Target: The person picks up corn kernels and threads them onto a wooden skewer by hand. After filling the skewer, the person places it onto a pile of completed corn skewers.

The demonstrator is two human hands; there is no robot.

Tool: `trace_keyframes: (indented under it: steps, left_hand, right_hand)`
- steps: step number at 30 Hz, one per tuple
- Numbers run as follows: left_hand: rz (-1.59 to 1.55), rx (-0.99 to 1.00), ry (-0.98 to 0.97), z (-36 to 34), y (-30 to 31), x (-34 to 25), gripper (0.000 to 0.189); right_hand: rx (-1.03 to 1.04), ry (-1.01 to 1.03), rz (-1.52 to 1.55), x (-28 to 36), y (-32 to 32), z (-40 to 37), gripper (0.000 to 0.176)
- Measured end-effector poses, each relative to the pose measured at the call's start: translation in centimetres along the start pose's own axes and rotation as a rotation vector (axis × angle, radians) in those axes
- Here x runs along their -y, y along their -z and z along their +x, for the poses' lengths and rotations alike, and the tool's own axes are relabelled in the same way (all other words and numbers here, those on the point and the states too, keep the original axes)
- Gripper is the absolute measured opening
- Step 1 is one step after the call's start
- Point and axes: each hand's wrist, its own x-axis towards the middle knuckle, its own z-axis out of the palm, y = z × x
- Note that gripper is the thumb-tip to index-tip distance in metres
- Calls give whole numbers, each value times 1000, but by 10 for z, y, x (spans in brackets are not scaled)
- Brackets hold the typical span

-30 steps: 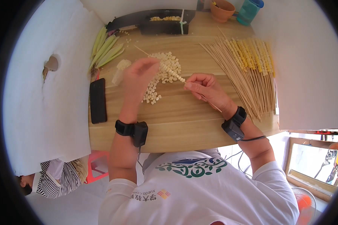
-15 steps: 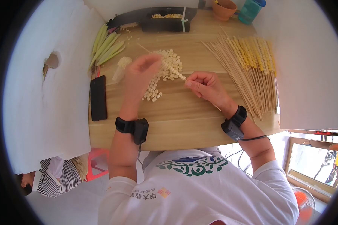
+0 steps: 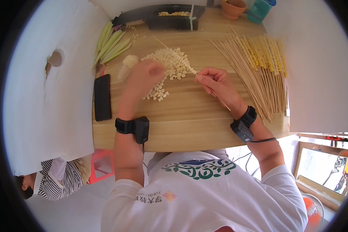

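My right hand pinches a thin wooden skewer. White corn kernels are threaded on its upper part, and the bare tip points up and left. Beneath the skewer lies a loose pile of pale corn kernels. My left hand is over the left side of this pile, apart from the skewer. Its fingers look curled but are smeared by motion, so I cannot see whether they hold a kernel. A partly stripped corn cob lies just left of that hand.
Bare skewers and skewers with yellow kernels lie at the right. Green husks and a black phone are at the left. At the back stand a black container, an orange bowl and a teal cup. A person is at lower left.
My left hand has drawn away from the skewer's tip, down to the pile's left side. My right hand keeps its pinch on the skewer, with little movement.
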Motion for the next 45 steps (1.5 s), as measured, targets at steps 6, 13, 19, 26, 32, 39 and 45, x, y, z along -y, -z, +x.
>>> trace_keyframes:
  steps: [6, 13, 19, 26, 32, 39, 45]
  left_hand:
    - [163, -22, -91, 0, -5, 1, 10]
    - [-298, -156, 111, 4, 9, 1, 8]
    - [-722, -514, 149, 5, 27, 14, 17]
    - [-629, -568, 92, 8, 21, 16, 23]
    - [-675, -556, 86, 10, 19, 19, 18]
    - [-732, -607, 51, 9, 15, 13, 13]
    - [-727, -599, 38, 10, 14, 16, 13]
  right_hand:
    - [7, -10, -12, 0, -2, -1, 12]
    - [60, -31, 1, 3, -2, -3, 11]
    - [135, -31, -9, 9, -8, -8, 9]
    - [166, -35, -9, 13, -8, -9, 10]
    - [128, -80, -41, 11, -9, -7, 10]
    - [137, -59, -30, 8, -11, -10, 9]
    - [100, -46, -45, 12, -13, -12, 9]
